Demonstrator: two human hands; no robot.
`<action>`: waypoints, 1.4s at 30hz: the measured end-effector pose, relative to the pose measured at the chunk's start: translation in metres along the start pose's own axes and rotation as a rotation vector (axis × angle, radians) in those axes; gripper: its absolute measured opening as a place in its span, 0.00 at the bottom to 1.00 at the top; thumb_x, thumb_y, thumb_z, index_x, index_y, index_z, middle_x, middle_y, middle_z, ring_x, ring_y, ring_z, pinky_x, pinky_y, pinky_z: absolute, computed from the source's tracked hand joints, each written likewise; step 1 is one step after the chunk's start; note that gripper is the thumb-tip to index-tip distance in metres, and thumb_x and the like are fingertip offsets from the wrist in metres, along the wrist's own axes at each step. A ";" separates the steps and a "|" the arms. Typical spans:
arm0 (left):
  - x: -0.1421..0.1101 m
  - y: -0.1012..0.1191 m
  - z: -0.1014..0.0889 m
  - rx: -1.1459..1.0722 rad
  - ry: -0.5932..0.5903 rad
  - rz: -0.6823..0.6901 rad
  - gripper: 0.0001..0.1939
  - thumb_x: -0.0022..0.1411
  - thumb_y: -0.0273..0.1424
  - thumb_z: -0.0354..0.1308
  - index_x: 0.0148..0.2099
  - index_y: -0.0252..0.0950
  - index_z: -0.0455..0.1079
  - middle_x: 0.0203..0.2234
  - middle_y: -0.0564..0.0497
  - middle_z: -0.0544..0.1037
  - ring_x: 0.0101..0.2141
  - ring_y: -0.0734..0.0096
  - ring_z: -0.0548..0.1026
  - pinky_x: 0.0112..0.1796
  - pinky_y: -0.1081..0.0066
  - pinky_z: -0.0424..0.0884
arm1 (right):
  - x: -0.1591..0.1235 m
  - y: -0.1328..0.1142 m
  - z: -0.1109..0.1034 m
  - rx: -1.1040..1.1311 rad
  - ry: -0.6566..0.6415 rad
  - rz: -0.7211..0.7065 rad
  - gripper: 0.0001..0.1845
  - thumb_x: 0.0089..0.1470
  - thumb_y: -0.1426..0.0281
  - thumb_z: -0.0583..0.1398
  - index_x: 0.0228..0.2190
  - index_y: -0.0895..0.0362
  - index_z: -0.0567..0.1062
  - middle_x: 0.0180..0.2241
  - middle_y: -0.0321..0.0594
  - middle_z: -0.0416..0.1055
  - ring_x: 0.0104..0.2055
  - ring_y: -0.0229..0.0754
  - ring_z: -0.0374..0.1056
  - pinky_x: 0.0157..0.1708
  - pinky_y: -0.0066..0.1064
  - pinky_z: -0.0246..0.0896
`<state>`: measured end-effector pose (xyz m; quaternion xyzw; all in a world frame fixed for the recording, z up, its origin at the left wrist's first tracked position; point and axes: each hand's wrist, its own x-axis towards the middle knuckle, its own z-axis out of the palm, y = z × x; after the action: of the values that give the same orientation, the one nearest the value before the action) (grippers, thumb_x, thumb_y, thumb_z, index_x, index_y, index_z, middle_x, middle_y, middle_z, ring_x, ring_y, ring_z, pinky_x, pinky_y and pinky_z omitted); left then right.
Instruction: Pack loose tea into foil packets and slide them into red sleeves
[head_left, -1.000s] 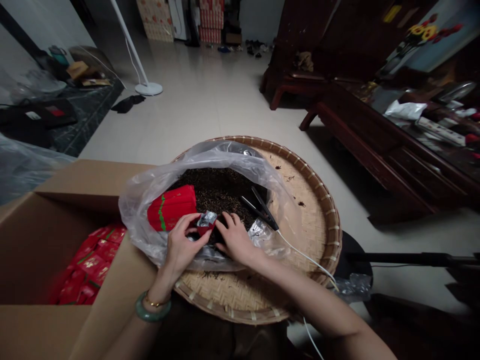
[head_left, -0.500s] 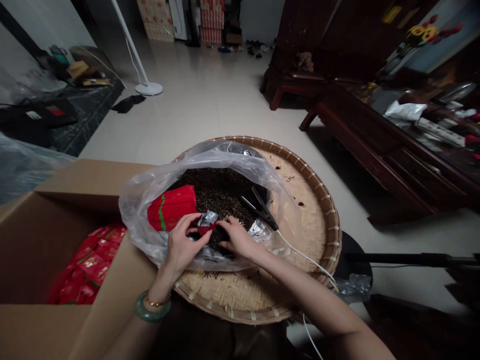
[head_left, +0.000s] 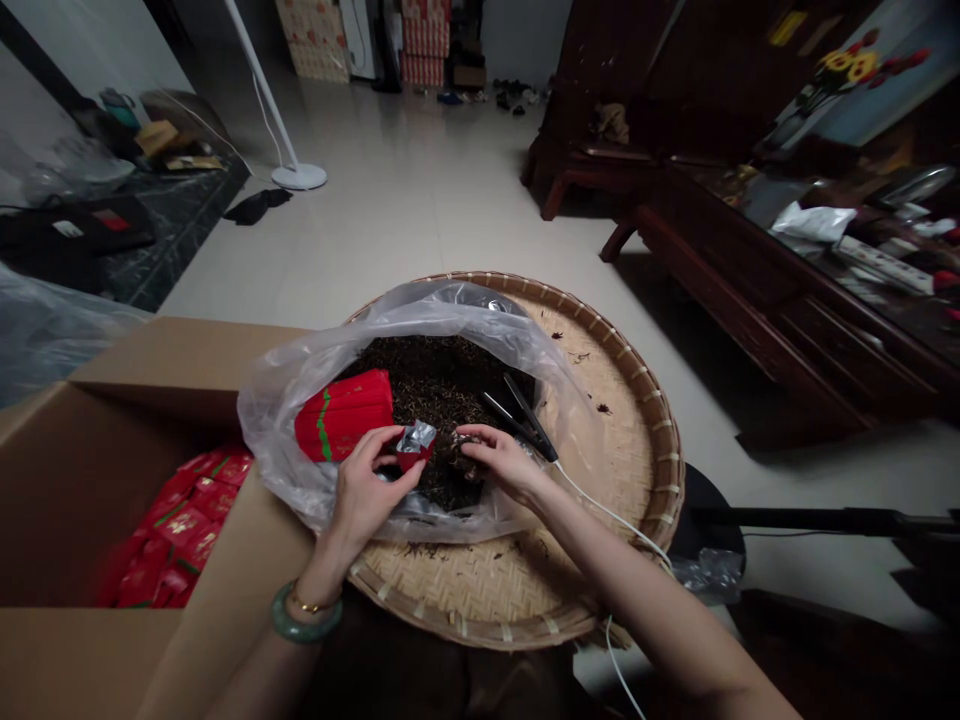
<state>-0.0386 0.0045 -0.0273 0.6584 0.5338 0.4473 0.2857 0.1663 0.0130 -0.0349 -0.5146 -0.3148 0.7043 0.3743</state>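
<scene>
My left hand [head_left: 369, 487] grips a small red foil packet [head_left: 415, 446] between thumb and fingers, its silver inside showing at the open top. To its right, my right hand [head_left: 501, 460] pinches a small clump of dark dried tea leaves [head_left: 468, 443] above the pile. The loose tea leaves [head_left: 439, 370] fill a clear plastic bag [head_left: 281, 385] with its mouth spread wide. A stack of flat red packets [head_left: 346, 412] with a green stripe lies inside the bag at the left. Black hand-held tongs [head_left: 529, 415] with a white cord rest at its right side.
A round woven bamboo tray [head_left: 637, 430] holds the bag, with leaf bits scattered on it. At the left stands an open cardboard box [head_left: 217, 590] containing red filled packets [head_left: 187, 525]. A dark wooden table [head_left: 780, 290] is at the right; a white lamp stand [head_left: 298, 177] is further back.
My right hand has moved away from the packet to the right and now pinches tea leaves. My left hand and the red packet stay nearly in place.
</scene>
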 end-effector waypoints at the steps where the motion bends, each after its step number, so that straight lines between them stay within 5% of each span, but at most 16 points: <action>1: 0.000 0.001 0.001 0.000 -0.003 0.000 0.17 0.50 0.31 0.63 0.44 0.36 0.69 0.39 0.49 0.73 0.37 0.69 0.74 0.34 0.71 0.78 | -0.002 -0.003 0.000 0.143 -0.025 0.072 0.17 0.45 0.68 0.63 0.40 0.56 0.72 0.32 0.35 0.71 0.31 0.36 0.68 0.28 0.26 0.64; 6: 0.001 0.004 0.002 0.002 -0.005 0.007 0.18 0.50 0.31 0.63 0.44 0.35 0.69 0.39 0.48 0.74 0.37 0.69 0.75 0.33 0.70 0.78 | -0.008 -0.014 -0.002 0.648 -0.110 0.282 0.17 0.60 0.62 0.50 0.39 0.62 0.71 0.31 0.45 0.73 0.34 0.42 0.72 0.32 0.32 0.68; 13: 0.002 0.004 0.003 0.016 -0.006 0.038 0.17 0.50 0.31 0.63 0.44 0.36 0.68 0.39 0.48 0.74 0.37 0.68 0.75 0.32 0.69 0.79 | -0.010 -0.015 0.000 0.770 -0.164 0.278 0.23 0.63 0.61 0.42 0.40 0.62 0.70 0.32 0.47 0.75 0.38 0.44 0.73 0.40 0.40 0.67; 19: 0.002 0.003 0.003 0.016 -0.017 0.055 0.17 0.51 0.31 0.62 0.44 0.36 0.68 0.39 0.47 0.74 0.38 0.68 0.74 0.33 0.69 0.78 | -0.011 -0.015 0.001 0.718 -0.162 0.213 0.21 0.63 0.64 0.43 0.39 0.62 0.71 0.33 0.46 0.75 0.38 0.43 0.73 0.44 0.41 0.66; 24: 0.001 0.003 0.002 0.047 -0.049 0.064 0.16 0.52 0.30 0.62 0.45 0.36 0.68 0.40 0.47 0.73 0.38 0.67 0.74 0.34 0.67 0.78 | -0.014 -0.020 0.001 0.659 -0.128 0.197 0.19 0.62 0.66 0.45 0.37 0.62 0.72 0.34 0.46 0.75 0.35 0.39 0.73 0.40 0.32 0.68; 34: 0.001 0.004 0.008 0.221 -0.183 0.228 0.21 0.49 0.23 0.60 0.47 0.38 0.67 0.41 0.47 0.75 0.42 0.60 0.72 0.41 0.60 0.73 | -0.041 -0.071 -0.002 0.224 -0.269 0.151 0.18 0.62 0.67 0.47 0.39 0.64 0.72 0.32 0.45 0.74 0.32 0.39 0.73 0.31 0.28 0.71; 42: -0.002 0.006 0.012 0.192 -0.238 0.220 0.22 0.49 0.21 0.58 0.48 0.38 0.65 0.42 0.46 0.74 0.43 0.60 0.70 0.41 0.59 0.72 | -0.043 -0.092 0.012 -0.019 -0.333 0.213 0.12 0.56 0.69 0.56 0.38 0.64 0.74 0.34 0.43 0.73 0.32 0.37 0.69 0.32 0.26 0.69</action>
<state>-0.0250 0.0026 -0.0285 0.7852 0.4614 0.3418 0.2319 0.1813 0.0239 0.0656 -0.4247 -0.3228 0.8123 0.2357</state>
